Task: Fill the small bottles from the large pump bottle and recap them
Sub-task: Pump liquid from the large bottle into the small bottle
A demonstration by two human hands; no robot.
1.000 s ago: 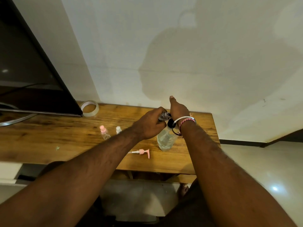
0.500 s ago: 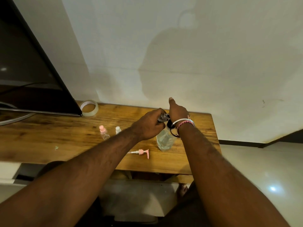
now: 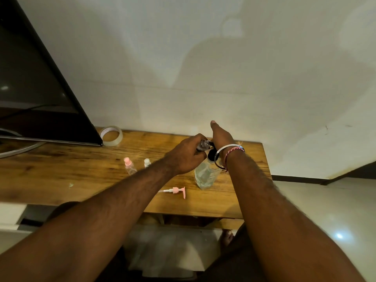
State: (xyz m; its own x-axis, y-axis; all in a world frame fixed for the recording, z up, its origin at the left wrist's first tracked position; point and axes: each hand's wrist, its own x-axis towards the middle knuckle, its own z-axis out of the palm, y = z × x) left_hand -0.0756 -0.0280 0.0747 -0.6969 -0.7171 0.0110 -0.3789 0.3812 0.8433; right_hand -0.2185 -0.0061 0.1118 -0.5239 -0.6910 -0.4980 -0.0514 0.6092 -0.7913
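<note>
Pump bottle (image 3: 205, 174) first — the large clear one, standing upright on the wooden table (image 3: 61, 171) near its right end, liquid visible inside and a dark top at its neck. Right over that neck, the left hand (image 3: 187, 155) has its fingers curled round a small clear bottle (image 3: 203, 144), tipped sideways with its mouth toward the right hand (image 3: 220, 137). That right hand sits on the far side of the pump bottle's top, thumb sticking up toward the wall; its fingers are hidden behind the wrist, so whether it grips anything I cannot tell. A metal bangle (image 3: 223, 154) and a red-and-white thread band (image 3: 234, 152) hang on the right wrist, just in front of the pump bottle's neck.

Left of the pump bottle, well apart, stand two more small bottles — one with a pink cap (image 3: 129, 166), and nearer the big bottle one with a white cap (image 3: 147, 162), partly behind the left forearm. In front of the pump bottle and slightly left, a pink pump head (image 3: 176, 191) lies on its side on the table, its white tube pointing left. Far to the left, at the back edge, a roll of clear tape (image 3: 111, 136) rests beside the corner of a dark screen (image 3: 36, 94).
</note>
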